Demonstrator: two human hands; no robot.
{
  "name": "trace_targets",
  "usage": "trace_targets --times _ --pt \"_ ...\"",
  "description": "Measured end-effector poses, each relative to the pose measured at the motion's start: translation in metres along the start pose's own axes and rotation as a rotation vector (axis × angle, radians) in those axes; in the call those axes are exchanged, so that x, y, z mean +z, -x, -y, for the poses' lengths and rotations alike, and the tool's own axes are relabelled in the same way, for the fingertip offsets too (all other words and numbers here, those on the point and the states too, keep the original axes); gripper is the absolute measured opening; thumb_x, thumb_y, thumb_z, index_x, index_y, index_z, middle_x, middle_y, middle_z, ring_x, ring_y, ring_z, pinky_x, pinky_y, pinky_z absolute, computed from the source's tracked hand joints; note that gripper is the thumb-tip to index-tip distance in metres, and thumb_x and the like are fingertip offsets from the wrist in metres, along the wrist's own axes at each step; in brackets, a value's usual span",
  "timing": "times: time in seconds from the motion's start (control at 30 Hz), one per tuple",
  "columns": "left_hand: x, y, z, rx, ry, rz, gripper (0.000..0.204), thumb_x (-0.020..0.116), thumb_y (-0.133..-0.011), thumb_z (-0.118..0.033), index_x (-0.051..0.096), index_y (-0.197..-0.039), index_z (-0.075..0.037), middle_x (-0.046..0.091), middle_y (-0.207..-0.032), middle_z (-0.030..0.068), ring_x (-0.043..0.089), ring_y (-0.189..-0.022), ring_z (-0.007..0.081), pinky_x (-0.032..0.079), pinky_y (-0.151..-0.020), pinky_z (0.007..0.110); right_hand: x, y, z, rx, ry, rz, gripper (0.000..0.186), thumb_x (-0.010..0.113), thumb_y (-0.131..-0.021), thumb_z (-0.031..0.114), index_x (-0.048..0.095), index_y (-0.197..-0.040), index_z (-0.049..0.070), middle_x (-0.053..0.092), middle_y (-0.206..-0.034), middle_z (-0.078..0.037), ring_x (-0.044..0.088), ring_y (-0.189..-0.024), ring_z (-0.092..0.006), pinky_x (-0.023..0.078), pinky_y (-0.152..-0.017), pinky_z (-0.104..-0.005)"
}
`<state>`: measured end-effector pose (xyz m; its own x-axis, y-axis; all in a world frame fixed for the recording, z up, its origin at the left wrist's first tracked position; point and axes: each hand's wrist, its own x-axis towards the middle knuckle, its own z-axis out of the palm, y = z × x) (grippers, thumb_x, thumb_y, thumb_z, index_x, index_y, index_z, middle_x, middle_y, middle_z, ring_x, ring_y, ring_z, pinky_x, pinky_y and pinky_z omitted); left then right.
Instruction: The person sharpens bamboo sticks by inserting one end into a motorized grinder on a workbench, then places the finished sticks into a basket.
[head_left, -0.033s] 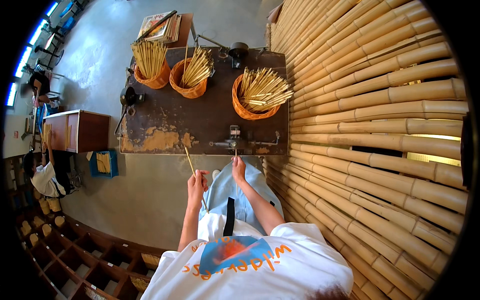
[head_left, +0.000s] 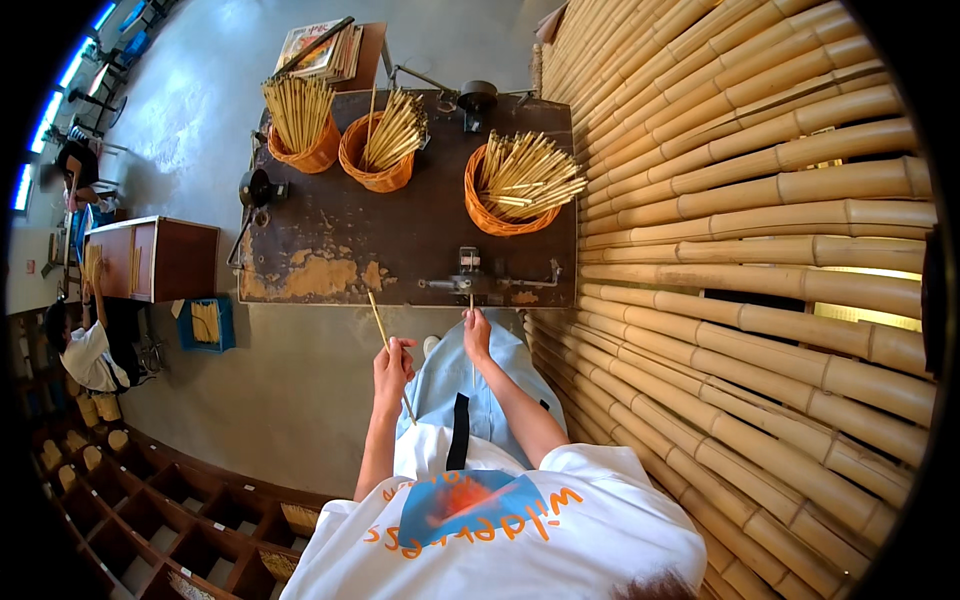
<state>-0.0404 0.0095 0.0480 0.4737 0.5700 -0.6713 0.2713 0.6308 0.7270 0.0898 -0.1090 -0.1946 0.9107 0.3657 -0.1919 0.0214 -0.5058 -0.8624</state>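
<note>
My left hand (head_left: 394, 370) is closed around a slender bamboo stick (head_left: 379, 318), which slants up toward the table's near edge. Its lower end comes down beside my lap. Closer to the table, my right hand (head_left: 477, 335) pinches a thin pale stick (head_left: 472, 300). The far end of that stick meets a small metal clamp-like device (head_left: 467, 272) fixed at the near edge of the brown table (head_left: 370, 235). A thin length of it shows below my fingers, over my light blue trousers. Whether its tip is inside the device I cannot tell.
On the table stand three wicker baskets of bamboo sticks: a left one (head_left: 308, 155), a middle one (head_left: 376, 178) and a right one (head_left: 500, 222). Lamps with jointed arms (head_left: 477, 97) are mounted there. A bamboo-pole wall (head_left: 740, 220) rises at right. A co-worker (head_left: 92, 355) is at far left.
</note>
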Motion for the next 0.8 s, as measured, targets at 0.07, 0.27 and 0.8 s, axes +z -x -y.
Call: trace_targets --times 0.07,0.27,0.8 --pt "-0.008 0.000 0.005 -0.029 -0.007 0.008 0.041 0.038 -0.105 -0.037 0.059 -0.101 -0.002 0.036 -0.064 -0.0045 0.032 -0.052 0.0053 0.033 -0.049 0.023 -0.002 0.001 -0.001 0.011 0.012 0.012 0.028 0.043 -0.100 0.022 0.061 -0.090 0.002 0.058 -0.068 -0.011 0.057 -0.064 -0.0240 0.045 -0.063 -0.0376" --pt "-0.019 -0.002 0.014 -0.042 -0.025 -0.014 0.041 0.038 -0.105 -0.037 0.059 -0.101 -0.002 0.036 -0.064 -0.0045 0.033 -0.053 0.0053 0.034 -0.049 0.023 -0.005 0.001 0.002 0.047 -0.013 0.054 0.028 0.043 -0.100 0.022 0.061 -0.092 0.003 0.057 -0.068 -0.010 0.056 -0.064 -0.0232 0.045 -0.063 -0.0378" --pt "0.016 -0.015 -0.016 0.010 -0.001 0.063 0.043 0.039 -0.105 -0.039 0.059 -0.102 -0.001 0.036 -0.065 -0.0046 0.033 -0.055 0.0056 0.033 -0.051 0.023 0.004 0.005 0.004 0.054 0.012 -0.005 0.029 0.043 -0.100 0.023 0.060 -0.092 0.002 0.056 -0.068 -0.011 0.055 -0.063 -0.0223 0.045 -0.062 -0.0375"
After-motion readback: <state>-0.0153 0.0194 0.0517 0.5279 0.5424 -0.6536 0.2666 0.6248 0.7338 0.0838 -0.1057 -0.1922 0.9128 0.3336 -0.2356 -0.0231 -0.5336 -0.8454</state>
